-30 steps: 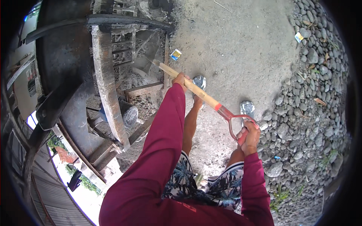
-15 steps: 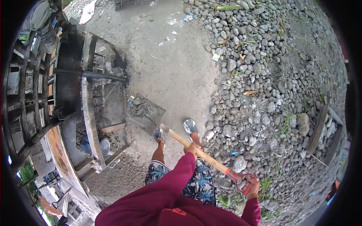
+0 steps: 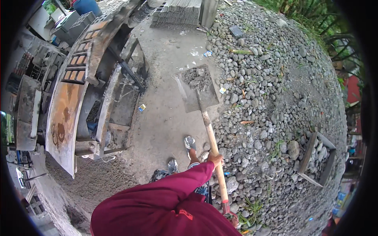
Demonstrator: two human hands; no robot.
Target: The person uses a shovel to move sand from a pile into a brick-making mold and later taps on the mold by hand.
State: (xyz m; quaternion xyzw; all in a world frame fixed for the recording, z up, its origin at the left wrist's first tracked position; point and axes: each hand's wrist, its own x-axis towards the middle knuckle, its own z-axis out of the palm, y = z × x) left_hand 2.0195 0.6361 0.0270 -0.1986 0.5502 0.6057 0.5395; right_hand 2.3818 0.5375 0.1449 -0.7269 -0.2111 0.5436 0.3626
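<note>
The shovel point(image 3: 199, 92) sits mid-frame, its blade already carrying a small heap of gravel, so the scoop looks done and the load is not yet tipped out. The left hand point(image 3: 215, 159) grips the wooden shaft; the right hand is hidden low in the frame, grip unclear. Bare concrete lies centre, loose stones point(image 3: 271, 98) right, a rusty block machine point(image 3: 75, 102) left
</note>
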